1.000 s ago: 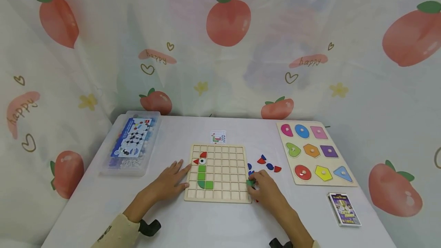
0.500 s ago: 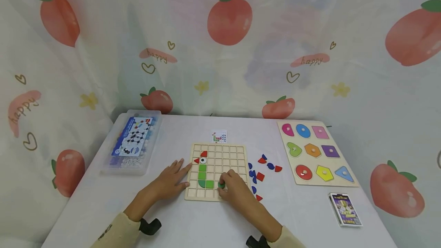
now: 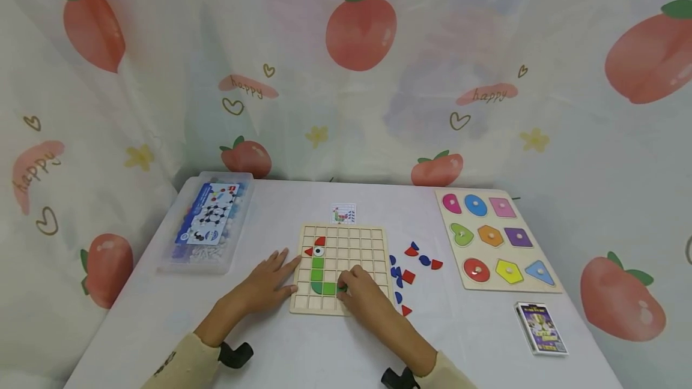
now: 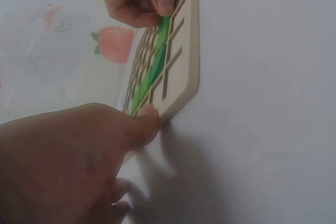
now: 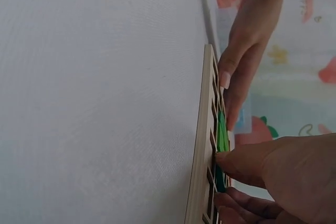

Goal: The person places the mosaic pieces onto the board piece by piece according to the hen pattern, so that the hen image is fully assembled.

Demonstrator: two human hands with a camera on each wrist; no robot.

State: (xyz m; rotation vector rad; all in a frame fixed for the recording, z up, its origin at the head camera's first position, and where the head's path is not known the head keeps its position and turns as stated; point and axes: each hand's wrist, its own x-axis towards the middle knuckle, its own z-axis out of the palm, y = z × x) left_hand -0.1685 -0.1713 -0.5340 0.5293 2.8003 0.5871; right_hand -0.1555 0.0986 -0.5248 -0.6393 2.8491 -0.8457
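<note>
The small green piece point(image 5: 220, 177) between your right fingertips should prove light and stiff, thin and flat like a tile, and probably a touch slippery if its face is as smooth as it looks; breaking it seems unlikely, but so slim an edge could easily slide out of a loose pinch. Best take it by opposite side edges, thumb on one and fingertips on the other, so that its underside is free. It is at the lower part of the wooden board point(image 3: 349, 253), just right of the green square point(image 3: 328, 289) that ends the row; your fingers cover most of it, so you cannot tell its outline, or whether it sits fully down in a cell. The board itself looks rigid and easily moved, so its rim is the sensible place to steady it. Your right hand point(image 3: 366, 296) is nearly closed, with thumb and fingertips pinching the green piece low over the grid. Your left hand point(image 3: 265, 286) grasps nothing: its fingers lie loosely spread, index finger and thumb touching the board's left edge. Loose blue pieces point(image 3: 399, 281) and a red square point(image 3: 409, 278) lie beyond the right edge.
</note>
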